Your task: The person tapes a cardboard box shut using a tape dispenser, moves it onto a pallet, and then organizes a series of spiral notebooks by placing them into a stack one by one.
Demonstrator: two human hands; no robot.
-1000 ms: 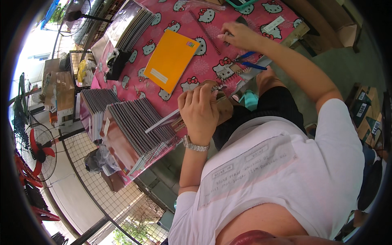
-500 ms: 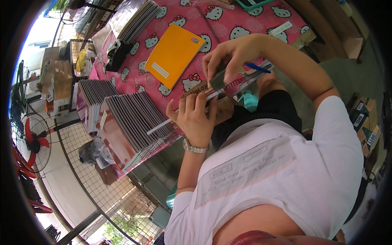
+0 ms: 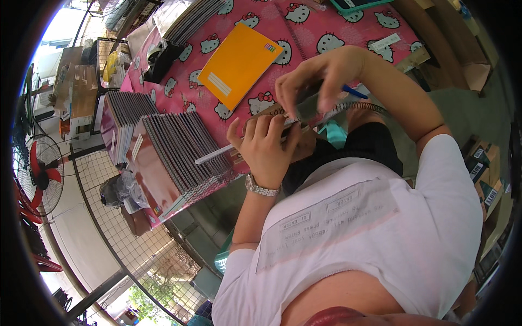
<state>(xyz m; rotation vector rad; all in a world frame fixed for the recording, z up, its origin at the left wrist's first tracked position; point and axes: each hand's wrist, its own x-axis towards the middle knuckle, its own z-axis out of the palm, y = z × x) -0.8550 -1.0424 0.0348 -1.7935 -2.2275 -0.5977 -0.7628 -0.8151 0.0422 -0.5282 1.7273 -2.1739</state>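
Observation:
My left hand [image 3: 263, 144], with a metal-band watch on its wrist, is closed over a thin stack of white-edged sheets [image 3: 215, 155], seen edge-on, which looks like a notebook. A dark spiral binding coil [image 3: 361, 105] juts out past the stack's right end. My right hand [image 3: 321, 79] hovers over that end, thumb and fingers bent and partly blurred; whether they pinch the coil cannot be told. A blue pen-like stick [image 3: 354, 91] shows beside it. Under the hands is a brown wooden or cardboard piece [image 3: 304, 146], partly hidden.
On the pink patterned tablecloth [image 3: 244, 32] lies a yellow notebook [image 3: 239, 65]. Stacks of spiral-bound notebooks [image 3: 179, 157] stand to the left, near a black tape dispenser [image 3: 162, 62]. A red-bladed fan [image 3: 43, 174] is at far left, and cardboard boxes [image 3: 489, 179] are at right.
My right hand's fingers have shifted and spread a little at the stack's right end. The dark coil now sticks out plainly to the right. My left hand keeps its hold.

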